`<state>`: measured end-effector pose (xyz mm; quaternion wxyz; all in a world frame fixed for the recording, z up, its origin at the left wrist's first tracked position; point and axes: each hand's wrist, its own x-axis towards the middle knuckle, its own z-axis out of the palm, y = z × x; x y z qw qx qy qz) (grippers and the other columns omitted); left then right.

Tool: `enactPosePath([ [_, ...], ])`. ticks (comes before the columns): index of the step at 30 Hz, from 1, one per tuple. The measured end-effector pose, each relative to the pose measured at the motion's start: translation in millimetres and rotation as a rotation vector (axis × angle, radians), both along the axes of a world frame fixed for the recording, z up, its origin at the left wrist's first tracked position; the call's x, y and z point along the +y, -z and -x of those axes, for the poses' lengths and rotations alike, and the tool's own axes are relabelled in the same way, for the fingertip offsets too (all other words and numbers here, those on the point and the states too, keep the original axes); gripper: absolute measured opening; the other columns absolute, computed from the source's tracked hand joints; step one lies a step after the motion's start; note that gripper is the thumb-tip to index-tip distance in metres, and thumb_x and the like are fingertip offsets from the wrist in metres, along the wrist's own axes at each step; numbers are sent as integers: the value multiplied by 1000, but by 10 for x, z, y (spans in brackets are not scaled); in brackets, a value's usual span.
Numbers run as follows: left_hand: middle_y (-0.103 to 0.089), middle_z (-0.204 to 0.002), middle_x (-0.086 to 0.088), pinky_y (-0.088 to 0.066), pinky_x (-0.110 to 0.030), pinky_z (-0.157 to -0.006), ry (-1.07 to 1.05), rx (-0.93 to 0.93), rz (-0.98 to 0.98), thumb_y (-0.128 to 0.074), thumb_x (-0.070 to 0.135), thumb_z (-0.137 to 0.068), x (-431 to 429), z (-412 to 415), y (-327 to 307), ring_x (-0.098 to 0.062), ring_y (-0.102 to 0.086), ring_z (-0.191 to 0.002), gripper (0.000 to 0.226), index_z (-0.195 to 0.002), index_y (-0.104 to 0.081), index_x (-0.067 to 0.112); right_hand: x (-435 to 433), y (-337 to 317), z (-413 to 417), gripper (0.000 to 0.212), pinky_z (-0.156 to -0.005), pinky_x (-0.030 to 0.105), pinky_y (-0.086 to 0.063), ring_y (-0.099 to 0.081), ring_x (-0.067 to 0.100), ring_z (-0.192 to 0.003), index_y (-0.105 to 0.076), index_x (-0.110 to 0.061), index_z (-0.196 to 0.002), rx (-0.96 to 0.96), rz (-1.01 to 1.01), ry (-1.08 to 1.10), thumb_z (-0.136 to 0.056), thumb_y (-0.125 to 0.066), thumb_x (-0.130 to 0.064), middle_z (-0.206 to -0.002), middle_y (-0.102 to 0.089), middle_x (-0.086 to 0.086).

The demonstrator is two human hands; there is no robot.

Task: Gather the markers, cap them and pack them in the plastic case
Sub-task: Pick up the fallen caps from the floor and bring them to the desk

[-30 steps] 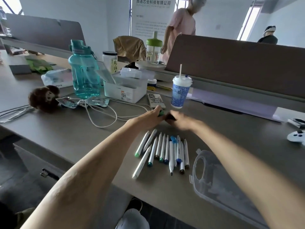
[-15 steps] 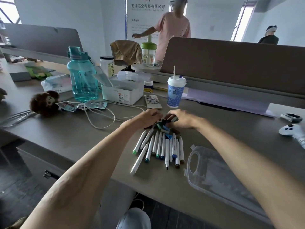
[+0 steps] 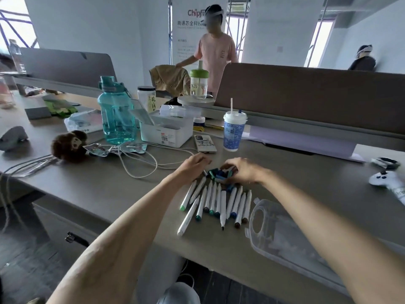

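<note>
Several white markers (image 3: 219, 200) lie side by side on the grey desk (image 3: 109, 189), coloured tips toward me; some tips are bare. Just beyond them sits a small pile of loose green and blue caps (image 3: 217, 174). My left hand (image 3: 194, 166) rests at the pile's left edge with loosely bent fingers, holding nothing. My right hand (image 3: 243, 170) arches over the right side of the pile, its fingers curled round some caps. The clear plastic case (image 3: 282, 233) lies open to the right of the markers, partly under my right forearm.
A paper cup with a straw (image 3: 233, 133), a small card box (image 3: 205, 143), a white storage box (image 3: 166, 130), a teal bottle (image 3: 116, 115) and white cables (image 3: 140, 159) lie behind my hands. A white controller (image 3: 385, 178) sits far right. A person stands beyond the brown divider (image 3: 306, 95).
My hands were pressed together farther back on the desk; they have drawn apart and come closer to the markers, and the pile of caps now shows between them.
</note>
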<state>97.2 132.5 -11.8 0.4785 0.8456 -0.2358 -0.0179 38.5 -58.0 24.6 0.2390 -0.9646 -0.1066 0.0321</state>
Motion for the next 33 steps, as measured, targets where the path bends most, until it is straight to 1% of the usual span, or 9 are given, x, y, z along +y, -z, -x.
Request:
enactPosePath([
  [7,-66,-105,0,-47,-31,-84,12,74,176,-47,22,-99,-12,-25,16,-19,-59,-104,22,-87,-63,31,-159,-49,-36,54,-85,22,-47,-58,6,-101,-58,-20,-123,203,-42,-61,-75,-83,-17,-109,-62,-11],
  [10,-66,-108,-1,-47,-24,-77,20,76,202,-45,19,-100,-33,-6,19,-16,-59,-103,22,-91,-64,25,-147,21,-101,47,-95,35,-49,-60,13,-104,-61,-13,-120,120,-88,-34,-77,-79,-9,-112,-64,-3],
  [13,-66,-106,-2,-48,-16,-73,21,35,152,-48,16,-98,-32,38,-33,-16,-59,-100,19,-94,-66,18,-136,68,-133,46,-99,45,-49,-61,22,-111,-63,-12,-121,47,-113,-7,-78,-79,-17,-122,-65,7],
  [15,-67,-104,-3,-48,-25,-82,-1,-11,88,-51,20,-95,-21,59,-86,-19,-60,-101,17,-95,-68,19,-138,78,-127,46,-99,48,-48,-60,23,-113,-63,-15,-121,9,-104,5,-79,-79,-25,-126,-63,8],
  [17,-67,-105,-4,-46,-33,-86,-36,-59,-10,-52,24,-95,-32,98,-163,-21,-60,-100,17,-99,-68,18,-150,60,-89,43,-99,45,-49,-60,23,-112,-64,-15,-120,-68,-94,32,-82,-77,-27,-127,-64,8],
  [19,-67,-105,-7,-47,-34,-84,-73,-115,-86,-53,25,-94,-91,169,-255,-23,-61,-96,20,-101,-68,15,-176,3,13,38,-92,29,-47,-60,19,-107,-65,-7,-120,-169,-80,66,-85,-74,-19,-126,-64,13],
  [21,-68,-104,-7,-48,-33,-80,-64,-183,-141,-51,27,-95,-196,286,-347,-23,-62,-94,23,-106,-66,14,-246,-67,172,31,-81,17,-39,-57,19,-102,-64,3,-118,-269,-53,103,-88,-69,-7,-123,-62,21],
  [26,-61,-124,-13,-42,-32,-86,33,-341,-229,-49,23,-94,-781,669,-541,-31,-57,-111,33,-124,-51,9,-664,-204,887,31,-80,25,-38,-60,31,-108,-67,-7,-118,-456,94,291,-87,-66,-11,-121,-62,17],
  [33,-55,-124,-14,-39,-35,-84,318,-462,-242,-44,20,-93,-2202,1787,-682,-33,-52,-111,26,-115,-49,8,-1683,-263,2431,26,-88,34,-44,-59,34,-109,-68,-5,-113,-497,213,632,-89,-61,-14,-117,-63,20],
])
